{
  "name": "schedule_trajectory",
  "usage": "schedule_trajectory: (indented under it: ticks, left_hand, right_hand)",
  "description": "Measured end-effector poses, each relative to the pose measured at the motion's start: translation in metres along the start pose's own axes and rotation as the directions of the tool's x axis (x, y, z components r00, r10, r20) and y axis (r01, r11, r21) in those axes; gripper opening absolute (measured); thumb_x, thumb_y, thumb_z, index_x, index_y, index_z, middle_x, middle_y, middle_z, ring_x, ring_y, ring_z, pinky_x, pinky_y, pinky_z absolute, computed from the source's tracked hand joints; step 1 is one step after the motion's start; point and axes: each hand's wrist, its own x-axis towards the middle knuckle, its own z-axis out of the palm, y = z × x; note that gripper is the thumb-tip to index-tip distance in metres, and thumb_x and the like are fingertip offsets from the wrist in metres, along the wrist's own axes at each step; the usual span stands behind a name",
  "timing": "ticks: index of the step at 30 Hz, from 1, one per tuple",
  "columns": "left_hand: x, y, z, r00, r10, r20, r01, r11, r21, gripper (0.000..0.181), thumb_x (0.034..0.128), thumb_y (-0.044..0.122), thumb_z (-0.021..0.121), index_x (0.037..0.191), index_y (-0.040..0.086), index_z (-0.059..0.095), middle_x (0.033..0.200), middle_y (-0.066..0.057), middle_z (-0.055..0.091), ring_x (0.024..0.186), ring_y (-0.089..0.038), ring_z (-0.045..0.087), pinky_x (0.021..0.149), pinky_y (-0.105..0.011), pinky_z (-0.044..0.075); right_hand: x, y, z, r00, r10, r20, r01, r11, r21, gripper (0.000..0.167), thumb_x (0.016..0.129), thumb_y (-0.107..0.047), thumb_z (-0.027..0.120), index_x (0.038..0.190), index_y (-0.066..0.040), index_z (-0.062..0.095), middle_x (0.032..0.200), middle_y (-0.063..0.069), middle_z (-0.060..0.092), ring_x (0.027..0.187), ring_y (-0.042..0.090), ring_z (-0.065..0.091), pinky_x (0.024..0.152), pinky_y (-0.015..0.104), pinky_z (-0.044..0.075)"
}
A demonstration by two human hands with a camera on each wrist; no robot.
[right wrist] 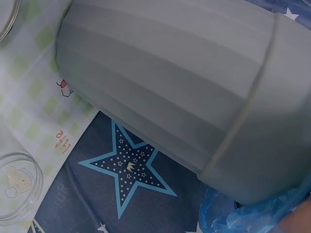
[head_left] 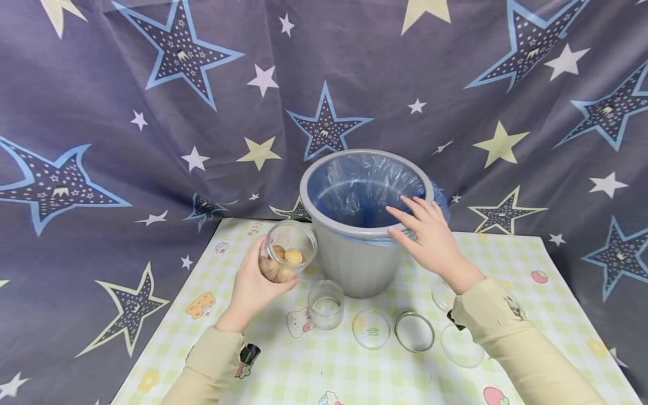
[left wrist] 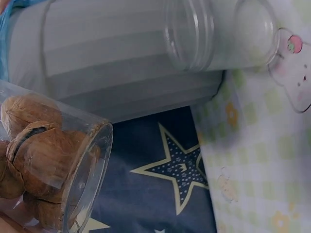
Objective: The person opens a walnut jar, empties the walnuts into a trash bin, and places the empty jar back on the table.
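Observation:
My left hand [head_left: 255,289] grips a clear jar [head_left: 305,243], its mouth tilted toward the head camera, left of the grey trash bin [head_left: 359,264]. Several walnuts [left wrist: 43,150] lie in that jar, brown and wrinkled in the left wrist view. A blue bag [head_left: 349,197] lines the bin and folds over its rim. With fingers spread, my right hand [head_left: 430,239] is at the bin's right rim; whether it touches the rim I cannot tell. It holds nothing visible. A second clear jar [head_left: 326,309] stands upright in front of the bin.
Right of the second jar lie a clear round lid [head_left: 371,329] and a metal-rimmed lid [head_left: 414,332]. Two more clear round pieces, one a disc [head_left: 462,346], lie partly under my right forearm. A star-patterned curtain [head_left: 217,124] hangs behind the checked tabletop [head_left: 283,365].

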Motion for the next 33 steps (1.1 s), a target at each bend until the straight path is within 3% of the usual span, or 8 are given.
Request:
schedule_trajectory:
  ticks: [8,12,17,23,33]
  left_hand:
    - [0.018,0.004,-0.010,0.999,0.039,-0.033,-0.038,0.998,0.040,0.106,0.0555,0.029,0.090,0.142,0.005,0.035,0.135,-0.021,0.049,0.121,-0.039,0.049,0.098,-0.055,0.042]
    - [0.033,0.010,-0.015,0.994,0.088,-0.058,-0.086,0.995,0.047,0.103,0.0548,0.030,0.090,0.140,0.006,0.037,0.130,-0.019,0.052,0.117,-0.036,0.052,0.097,-0.054,0.043]
    - [0.052,0.021,-0.021,0.983,0.163,-0.085,-0.153,0.981,0.116,0.102,0.0531,0.034,0.091,0.137,0.005,0.041,0.129,-0.018,0.053,0.116,-0.037,0.052,0.094,-0.053,0.044]
    - [0.072,0.032,-0.026,0.975,0.211,-0.071,-0.194,0.961,0.197,0.101,0.0536,0.037,0.090,0.136,0.004,0.042,0.118,-0.020,0.056,0.103,-0.036,0.056,0.086,-0.051,0.047]
    - [0.089,0.046,-0.028,0.957,0.291,-0.020,-0.275,0.923,0.269,0.102,0.0547,0.039,0.090,0.136,0.001,0.042,0.110,-0.018,0.058,0.102,-0.033,0.056,0.088,-0.048,0.047]
  right_hand:
    - [-0.001,0.002,0.001,1.000,-0.014,-0.021,0.014,1.000,-0.004,0.046,0.095,-0.038,0.053,0.136,-0.017,0.053,0.147,0.018,0.038,0.138,0.041,0.027,0.112,0.063,0.012]
    - [0.000,0.002,0.001,1.000,-0.014,-0.016,0.014,1.000,0.005,0.046,0.095,-0.039,0.053,0.136,-0.016,0.053,0.147,0.018,0.038,0.138,0.041,0.027,0.112,0.063,0.012]
    - [0.000,0.001,0.001,1.000,-0.010,-0.011,0.010,1.000,0.012,0.047,0.095,-0.040,0.053,0.135,-0.016,0.054,0.148,0.018,0.038,0.138,0.042,0.026,0.112,0.064,0.011]
    - [0.000,0.001,0.001,1.000,-0.006,-0.002,0.006,1.000,0.016,0.047,0.094,-0.041,0.053,0.135,-0.017,0.054,0.148,0.018,0.037,0.138,0.041,0.026,0.113,0.063,0.010]
    - [0.000,0.001,0.001,1.000,-0.005,-0.008,0.006,1.000,0.018,0.046,0.095,-0.039,0.054,0.135,-0.016,0.054,0.147,0.018,0.038,0.138,0.041,0.027,0.113,0.063,0.010]
